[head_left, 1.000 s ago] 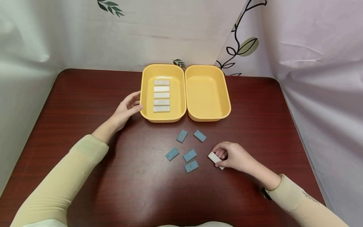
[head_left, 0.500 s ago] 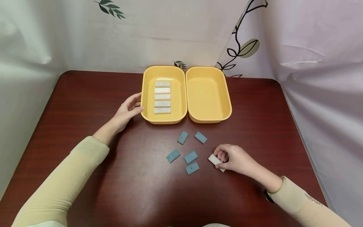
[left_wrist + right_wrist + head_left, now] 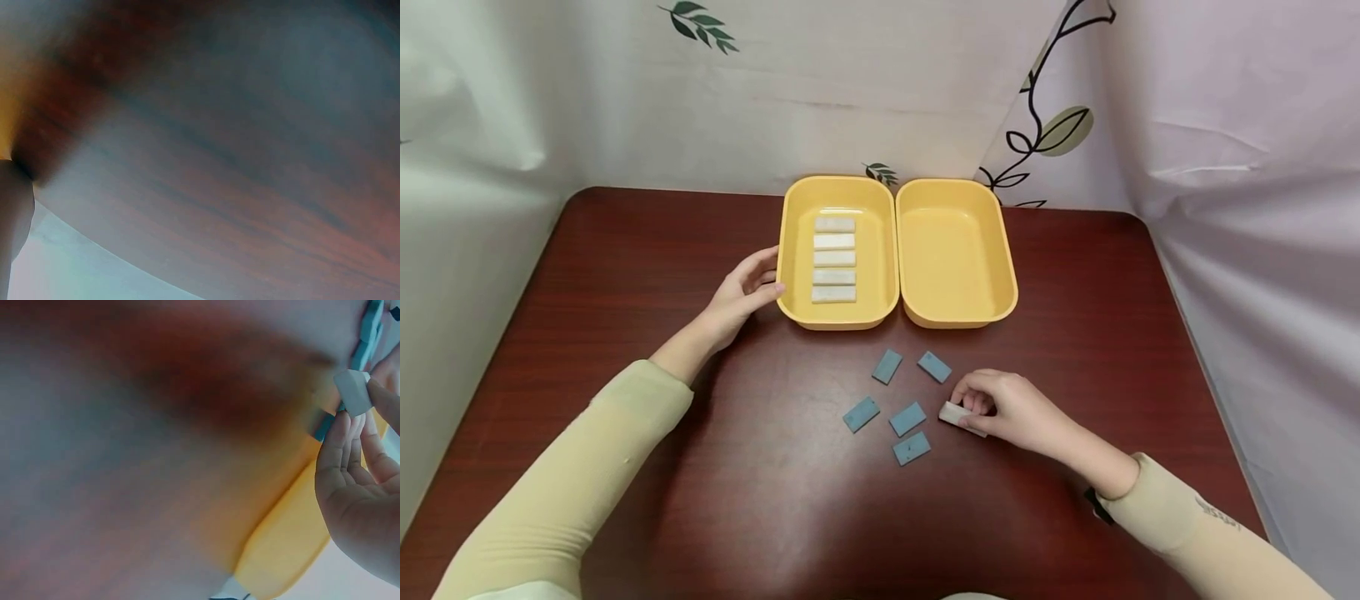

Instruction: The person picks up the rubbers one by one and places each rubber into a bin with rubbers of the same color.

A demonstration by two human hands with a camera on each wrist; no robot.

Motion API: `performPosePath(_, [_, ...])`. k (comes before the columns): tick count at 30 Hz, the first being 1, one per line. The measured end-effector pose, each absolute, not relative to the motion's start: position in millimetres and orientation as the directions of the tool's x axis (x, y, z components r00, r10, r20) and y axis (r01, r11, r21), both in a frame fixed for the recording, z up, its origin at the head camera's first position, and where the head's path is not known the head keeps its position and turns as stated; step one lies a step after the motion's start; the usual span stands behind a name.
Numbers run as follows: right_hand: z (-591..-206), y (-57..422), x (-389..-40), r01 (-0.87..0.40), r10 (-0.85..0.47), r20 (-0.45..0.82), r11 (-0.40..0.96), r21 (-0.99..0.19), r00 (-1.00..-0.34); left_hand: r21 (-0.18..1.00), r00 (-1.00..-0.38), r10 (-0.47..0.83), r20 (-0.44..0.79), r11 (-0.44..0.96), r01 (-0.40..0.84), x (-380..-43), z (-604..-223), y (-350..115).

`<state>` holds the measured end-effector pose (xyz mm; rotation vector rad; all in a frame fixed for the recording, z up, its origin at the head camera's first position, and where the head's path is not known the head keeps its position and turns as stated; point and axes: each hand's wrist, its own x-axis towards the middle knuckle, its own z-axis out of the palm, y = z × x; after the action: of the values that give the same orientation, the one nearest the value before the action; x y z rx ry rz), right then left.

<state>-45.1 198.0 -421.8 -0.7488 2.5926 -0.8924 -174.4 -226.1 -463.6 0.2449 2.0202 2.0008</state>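
Note:
My right hand [image 3: 1018, 414] pinches a white rectangular block [image 3: 953, 412] between thumb and fingers, low over the table. In the right wrist view the same white block [image 3: 354, 392] shows end-on at the fingertips. Left of it lie several flat blue-grey blocks [image 3: 907, 419], scattered on the wood. My left hand [image 3: 735, 298] touches the outer left side of the left yellow tray [image 3: 876, 250], thumb at the rim; the other fingertips are hidden behind its wall. Several white blocks [image 3: 834, 259] form a column inside that tray.
A second yellow tray [image 3: 955, 258] stands against the first one's right side and holds nothing. Both are near the back edge of the dark red wooden table [image 3: 760, 500]. White patterned curtains [image 3: 820, 92] hang behind and at the sides.
The right hand has shifted slightly left and away from the body with the white block, which has turned and tilted in the fingers. The left hand keeps its place at the tray.

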Motion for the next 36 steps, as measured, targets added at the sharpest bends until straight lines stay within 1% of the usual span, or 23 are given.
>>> performPosePath(7, [-409.4,184.5,-61.6,-0.426,-0.581,-0.045,0.645,-0.635,-0.813,0.997,-0.944,0.321,-0.081,0.017,-0.079,-174.6,-462.3,-225.3])
performPosePath(15, [-397.3,169.2,-76.5,-0.446,-0.581,0.006,0.619,-0.647,-0.814,0.996,-0.945,0.313,-0.089,0.028,-0.085,-174.1,-461.8,-223.7])
performPosePath(24, [-392.0,154.2,-89.6,-0.46,-0.58,0.027,0.617,-0.638,-0.814,0.996,-0.945,0.314,-0.09,0.03,-0.085,-173.7,-461.6,-225.3])
performPosePath(36, [-386.2,137.3,-105.9,-0.456,-0.591,0.042,0.575,-0.679,-0.806,0.996,-0.945,0.318,-0.084,0.014,-0.084,-173.3,-462.9,-226.4])
